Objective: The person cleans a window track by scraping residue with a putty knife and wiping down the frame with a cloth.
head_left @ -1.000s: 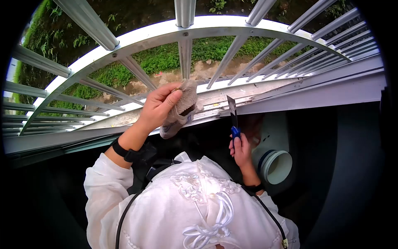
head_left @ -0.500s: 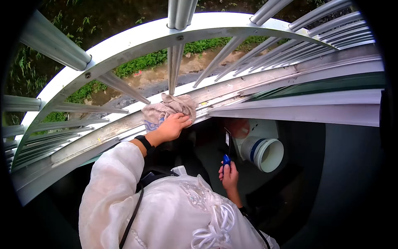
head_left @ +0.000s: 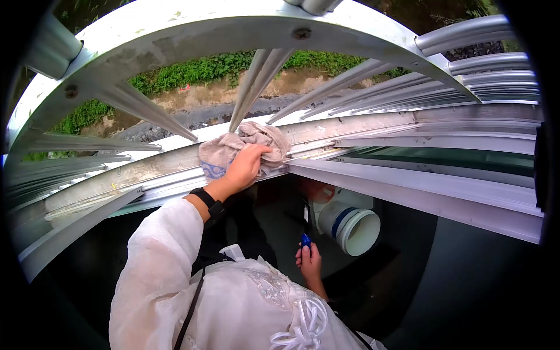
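Observation:
My left hand (head_left: 245,166), with a dark band at the wrist, presses a crumpled beige rag (head_left: 219,150) onto the window sill track (head_left: 175,178). Its fingers curl over the cloth, which carries a blue pattern at its lower left corner. Lower down inside the room, my right hand (head_left: 309,262) is closed around the blue handle (head_left: 305,240) of a slim tool. A narrow dark shaft with a pale patch points up and away from that handle; what kind of tool it is I cannot tell.
Metal railing bars (head_left: 256,84) and a curved top rail (head_left: 221,26) stand just beyond the sill. Window sash frames (head_left: 420,186) extend to the right. A white bucket (head_left: 359,233) lies on its side below, near a reddish round object (head_left: 318,189). Grass and dirt show outside.
The view has shifted nearer the railing. The rag is bunched differently and reaches slightly farther right under my left hand. My right hand still holds the blue-handled tool, a little lower in view.

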The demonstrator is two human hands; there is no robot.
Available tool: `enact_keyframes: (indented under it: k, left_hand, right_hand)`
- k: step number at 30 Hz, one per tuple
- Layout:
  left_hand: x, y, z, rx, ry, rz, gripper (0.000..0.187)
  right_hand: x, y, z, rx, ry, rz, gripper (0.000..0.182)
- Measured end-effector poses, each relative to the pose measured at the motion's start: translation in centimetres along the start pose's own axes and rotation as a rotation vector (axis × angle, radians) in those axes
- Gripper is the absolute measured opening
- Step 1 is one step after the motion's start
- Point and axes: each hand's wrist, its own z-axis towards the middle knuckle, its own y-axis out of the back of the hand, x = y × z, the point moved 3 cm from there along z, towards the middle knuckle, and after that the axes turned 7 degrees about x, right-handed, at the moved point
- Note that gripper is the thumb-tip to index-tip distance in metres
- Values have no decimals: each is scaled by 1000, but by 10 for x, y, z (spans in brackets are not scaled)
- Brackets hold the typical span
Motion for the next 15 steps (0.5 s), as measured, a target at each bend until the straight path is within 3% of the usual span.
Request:
enact_keyframes:
  k: [2, 3, 6, 8, 9, 12, 15]
  left_hand:
    - [-5, 28, -15, -205, 103, -36, 23]
    - [-9, 37, -24, -207, 113, -42, 23]
    - [-19, 57, -52, -165, 42, 107, 22]
    - [-15, 56, -65, 99, -97, 549, 29]
    - [-9, 56, -68, 110, -110, 608, 37]
    - [-3, 70, -83, 225, 32, 593, 33]
    - [-8, 94, -99, 171, 58, 638, 38]
  right_hand:
    - [-15, 2, 7, 14, -64, -20, 26]
    - [-26, 1, 14, 49, -118, -40, 27]
    - [-40, -11, 34, 92, -212, -64, 31]
    - [-50, -35, 49, 161, -262, -111, 31]
    - [-57, -44, 53, 174, -281, -105, 31]
    - [-73, -65, 57, 198, -289, -149, 31]
    - [-103, -70, 52, 183, -306, -126, 31]
